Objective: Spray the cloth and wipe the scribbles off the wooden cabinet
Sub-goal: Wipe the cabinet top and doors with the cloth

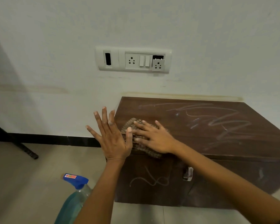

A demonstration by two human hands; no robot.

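The brown nubbly cloth (141,138) lies flat on the near left corner of the wooden cabinet (200,126), its near edge hanging just over the front lip. The right hand (153,138) presses it down, fingers (142,125) spread apart and flat on the fabric, not clamped around it. The left hand (111,136) hovers just left of those fingers, off the cabinet's side edge, open and splayed with nothing in it, its thumb touching or nearly touching the cloth's left edge.

The chalky scribbles (217,122) run well to the right of the right fingers, across most of the top, and another loop (150,180) sits below them on the cabinet front, beside the metal latch (188,173).

Likely risks: with only a flat palm on it, the cloth may bunch or slide off the corner on a hard stroke. If it is too dry, the marks could smear rather than lift. The spray bottle (76,191) stands on the floor below the left forearm, and a dropped elbow could tip it. The front loop is easy to overlook
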